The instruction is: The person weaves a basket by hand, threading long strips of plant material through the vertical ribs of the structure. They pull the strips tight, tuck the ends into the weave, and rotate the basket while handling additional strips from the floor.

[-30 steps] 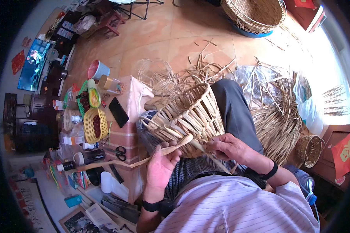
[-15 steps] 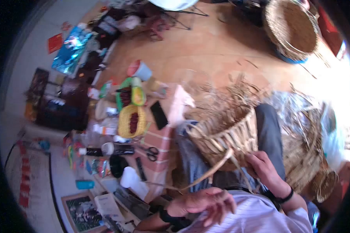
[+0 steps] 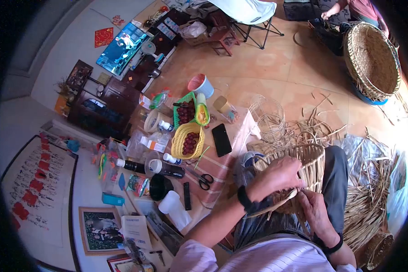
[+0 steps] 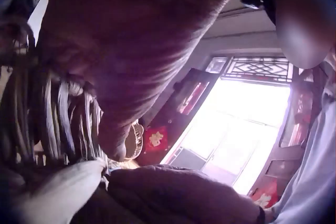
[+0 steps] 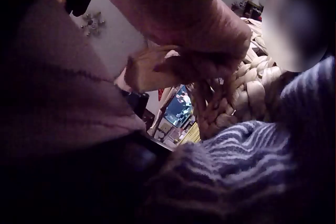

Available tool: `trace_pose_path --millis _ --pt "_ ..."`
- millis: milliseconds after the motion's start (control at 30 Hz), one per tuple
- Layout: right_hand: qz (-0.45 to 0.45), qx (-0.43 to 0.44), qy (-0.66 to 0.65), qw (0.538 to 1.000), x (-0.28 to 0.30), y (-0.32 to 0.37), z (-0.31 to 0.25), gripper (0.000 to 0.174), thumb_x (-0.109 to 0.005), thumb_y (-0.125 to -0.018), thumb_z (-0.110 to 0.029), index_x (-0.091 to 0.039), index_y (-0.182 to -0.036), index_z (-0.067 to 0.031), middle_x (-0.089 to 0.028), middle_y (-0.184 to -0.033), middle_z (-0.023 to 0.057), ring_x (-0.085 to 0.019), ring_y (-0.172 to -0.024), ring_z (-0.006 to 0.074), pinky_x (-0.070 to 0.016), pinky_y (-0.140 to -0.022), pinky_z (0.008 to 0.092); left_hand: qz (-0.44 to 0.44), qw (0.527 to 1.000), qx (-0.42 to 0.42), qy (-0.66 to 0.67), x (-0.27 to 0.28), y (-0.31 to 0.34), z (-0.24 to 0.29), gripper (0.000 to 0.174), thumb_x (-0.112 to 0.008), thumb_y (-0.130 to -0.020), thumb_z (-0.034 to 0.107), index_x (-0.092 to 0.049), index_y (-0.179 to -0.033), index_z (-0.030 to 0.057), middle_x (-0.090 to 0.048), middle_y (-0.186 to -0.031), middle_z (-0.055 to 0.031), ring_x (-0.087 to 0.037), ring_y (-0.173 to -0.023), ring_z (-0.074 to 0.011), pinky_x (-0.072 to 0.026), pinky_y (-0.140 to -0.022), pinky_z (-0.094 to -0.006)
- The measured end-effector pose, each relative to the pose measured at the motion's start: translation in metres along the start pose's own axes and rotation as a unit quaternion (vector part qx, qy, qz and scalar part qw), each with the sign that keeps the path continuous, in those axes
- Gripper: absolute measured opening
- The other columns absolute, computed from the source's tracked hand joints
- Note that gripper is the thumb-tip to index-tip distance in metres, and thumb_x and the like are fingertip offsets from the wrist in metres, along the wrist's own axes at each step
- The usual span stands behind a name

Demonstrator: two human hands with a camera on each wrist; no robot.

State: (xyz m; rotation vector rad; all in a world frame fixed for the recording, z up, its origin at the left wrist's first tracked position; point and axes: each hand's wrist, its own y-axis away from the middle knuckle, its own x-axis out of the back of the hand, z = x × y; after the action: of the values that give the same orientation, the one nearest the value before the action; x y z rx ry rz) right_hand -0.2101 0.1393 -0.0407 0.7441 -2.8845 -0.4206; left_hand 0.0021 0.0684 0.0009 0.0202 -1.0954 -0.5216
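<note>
A half-woven straw basket, with upright flat stakes, leans on the person's lap. Over its near side reaches the left hand, its fingers curled down at the weave and gripping a straw strip. Close by, the right hand pinches straw at the basket's lower edge, thumb beside a pale folded straw strip. In the left wrist view the pale strip runs up to the woven stakes, between both hands. The right wrist view shows a braided edge beside the left hand; some fingertips are hidden.
Left of the lap, a cloth-covered table holds a phone, scissors, a yellow basket of fruit and bottles. Loose straw lies on the floor at right. A large woven basket stands farther off near another person.
The left hand drew away from the basket toward the body, then came back over its near side. The right hand stays at the basket's lower edge. The head view has swung left.
</note>
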Motion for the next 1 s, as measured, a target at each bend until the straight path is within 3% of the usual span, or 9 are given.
trace_pose_path --millis 167,267,467,600,633,733,800,933,1000 --pt "0.073 0.088 0.212 0.970 -0.002 -0.005 -0.008 0.026 -0.067 -0.105 -0.016 -0.075 -0.092 0.0054 -0.063 -0.072 0.0330 -0.071 -0.066 0.0447 -0.0545 -0.063 0.0505 -0.155 0.985 0.002 0.070 0.006 -0.027 -0.014 0.054 -0.089 -0.077 0.042 -0.078 -0.101 -0.0051 -0.077 -0.089 -0.0281 -0.077 -0.083 -0.0406 -0.0600 -0.079 -0.0491" --pt "0.094 0.161 0.283 0.941 -0.003 -0.008 -0.008 0.022 -0.071 -0.102 -0.016 -0.075 -0.090 0.0023 -0.066 -0.072 0.0297 -0.069 -0.071 0.0511 -0.0549 -0.062 0.0550 -0.174 0.978 -0.006 0.112 -0.002 -0.034 -0.021 0.049 -0.089 -0.075 0.037 -0.078 -0.099 -0.0046 -0.076 -0.084 -0.0255 -0.075 -0.074 -0.0349 -0.0590 -0.073 -0.0470" --pt "0.089 0.154 0.304 0.936 0.021 -0.001 -0.012 0.024 -0.078 -0.099 -0.023 -0.072 -0.087 -0.0030 -0.067 -0.070 0.0249 -0.070 -0.067 0.0477 -0.0540 -0.060 0.0530 -0.145 0.981 0.002 0.129 -0.009 -0.032 -0.021 0.045 -0.087 -0.072 0.032 -0.076 -0.093 -0.0062 -0.074 -0.075 -0.0227 -0.069 -0.064 -0.0315 -0.0560 -0.065 -0.0458" --pt "0.094 0.161 0.185 0.965 0.027 -0.010 -0.018 0.018 -0.085 -0.089 -0.005 -0.068 -0.089 -0.0011 -0.073 -0.081 0.0204 -0.074 -0.075 0.0389 -0.0563 -0.068 0.0432 -0.129 0.984 -0.006 0.120 -0.008 -0.031 -0.019 0.046 -0.088 -0.072 0.032 -0.075 -0.092 -0.0073 -0.073 -0.074 -0.0224 -0.069 -0.064 -0.0307 -0.0557 -0.064 -0.0456" --pt "0.086 0.164 0.181 0.966 0.029 -0.013 -0.008 0.019 -0.085 -0.085 0.002 -0.067 -0.092 -0.0005 -0.072 -0.083 0.0174 -0.073 -0.074 0.0301 -0.0558 -0.070 0.0390 -0.124 0.984 -0.005 0.128 -0.008 -0.031 -0.020 0.046 -0.088 -0.072 0.032 -0.075 -0.091 -0.0074 -0.073 -0.075 -0.0225 -0.069 -0.064 -0.0305 -0.0558 -0.064 -0.0455" --pt "0.068 0.086 0.115 0.987 0.031 -0.020 -0.001 0.019 -0.085 -0.087 0.001 -0.067 -0.094 -0.0005 -0.068 -0.079 0.0153 -0.068 -0.070 0.0234 -0.0541 -0.068 0.0379 -0.118 0.983 -0.002 0.143 -0.013 -0.031 -0.023 0.045 -0.087 -0.073 0.032 -0.075 -0.091 -0.0072 -0.073 -0.076 -0.0218 -0.070 -0.066 -0.0288 -0.0559 -0.065 -0.0449" --pt "0.065 0.096 0.076 0.990 0.030 -0.019 -0.002 0.020 -0.085 -0.087 0.000 -0.066 -0.095 -0.0002 -0.066 -0.078 0.0140 -0.064 -0.070 0.0204 -0.0532 -0.067 0.0374 -0.121 0.983 -0.003 0.136 -0.018 -0.032 -0.024 0.043 -0.086 -0.074 0.031 -0.075 -0.092 -0.0066 -0.074 -0.076 -0.0201 -0.070 -0.067 -0.0258 -0.0559 -0.066 -0.0440" --pt "0.094 0.117 0.080 0.985 0.019 -0.015 -0.005 0.021 -0.085 -0.091 -0.006 -0.066 -0.099 -0.0010 -0.064 -0.078 0.0130 -0.062 -0.070 0.0195 -0.0519 -0.066 0.0375 -0.154 0.970 -0.028 0.186 -0.006 -0.026 -0.019 0.037 -0.083 -0.080 0.022 -0.074 -0.105 -0.0040 -0.074 -0.079 -0.0105 -0.067 -0.071 -0.0165 -0.0560 -0.066 -0.0388" --pt "0.086 0.110 0.104 0.985 0.021 -0.013 0.000 0.021 -0.083 -0.093 -0.012 -0.067 -0.101 -0.0026 -0.065 -0.080 0.0160 -0.063 -0.069 0.0254 -0.0527 -0.067 0.0395 -0.168 0.957 -0.003 0.235 -0.013 -0.025 -0.027 0.052 -0.085 -0.083 0.021 -0.069 -0.124 -0.0056 -0.078 -0.103 -0.0106 -0.070 -0.092 -0.0153 -0.0594 -0.082 -0.0350"
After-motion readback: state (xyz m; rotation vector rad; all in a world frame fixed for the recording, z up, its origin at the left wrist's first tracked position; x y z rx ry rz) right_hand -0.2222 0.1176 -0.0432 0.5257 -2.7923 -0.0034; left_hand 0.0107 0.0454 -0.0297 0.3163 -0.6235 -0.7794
